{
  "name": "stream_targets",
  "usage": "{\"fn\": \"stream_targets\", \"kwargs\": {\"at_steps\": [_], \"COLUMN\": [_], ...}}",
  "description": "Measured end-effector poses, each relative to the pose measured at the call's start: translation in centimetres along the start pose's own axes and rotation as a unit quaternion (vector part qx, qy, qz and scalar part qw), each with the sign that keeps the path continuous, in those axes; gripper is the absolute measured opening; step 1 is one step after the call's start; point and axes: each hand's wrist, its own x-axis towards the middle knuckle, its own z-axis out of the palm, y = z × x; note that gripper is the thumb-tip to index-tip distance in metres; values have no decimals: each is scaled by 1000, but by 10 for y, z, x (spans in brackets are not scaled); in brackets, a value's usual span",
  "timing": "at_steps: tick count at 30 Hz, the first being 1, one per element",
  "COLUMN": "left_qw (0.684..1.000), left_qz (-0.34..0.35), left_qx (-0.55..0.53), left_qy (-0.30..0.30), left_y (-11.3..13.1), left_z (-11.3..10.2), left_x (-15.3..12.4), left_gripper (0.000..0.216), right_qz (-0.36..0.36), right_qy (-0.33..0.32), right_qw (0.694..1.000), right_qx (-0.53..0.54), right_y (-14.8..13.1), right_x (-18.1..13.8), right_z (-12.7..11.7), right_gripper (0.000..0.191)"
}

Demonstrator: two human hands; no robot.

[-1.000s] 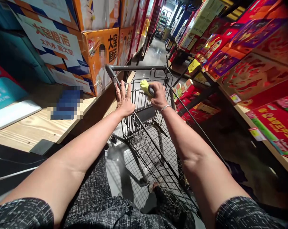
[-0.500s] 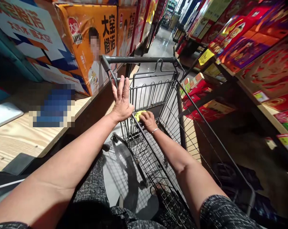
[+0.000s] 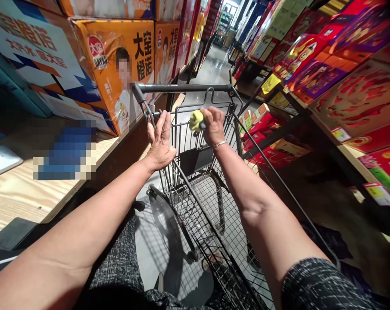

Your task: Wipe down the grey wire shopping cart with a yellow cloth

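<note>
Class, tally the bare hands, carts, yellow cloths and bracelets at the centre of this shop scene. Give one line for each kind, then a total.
Hands: 2 (left hand, right hand)
Cart: 1
Yellow cloth: 1
Bracelet: 1
Total: 5

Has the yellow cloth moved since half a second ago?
Yes: held in the right hand, the yellow cloth has moved upward in the view, toward the cart's handlebar.
</note>
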Motion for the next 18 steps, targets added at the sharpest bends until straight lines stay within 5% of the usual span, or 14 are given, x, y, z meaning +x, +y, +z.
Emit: {"fn": "stream_targets", "kwargs": {"at_steps": [4, 13, 15, 18], "left_qw": [1000, 999, 999, 998], "left_qz": [8, 23, 25, 26], "left_qx": [-5, -41, -48, -56], "left_qy": [-2, -2, -7, -11], "left_y": [-1, -2, -4, -7], "left_z": [0, -3, -2, -1], "left_x": [0, 1, 2, 5], "left_gripper": [113, 107, 107, 107], "right_qz": [31, 90, 97, 142], "right_qy": [10, -268, -274, -183], "right_qw": [999, 959, 956, 973], "right_qx": [-15, 20, 27, 17], "right_y": [-2, -13, 2, 35], "right_x": [-8, -194, -199, -159], "right_z": [11, 69, 67, 57], "right_gripper": [52, 53, 54, 51]}}
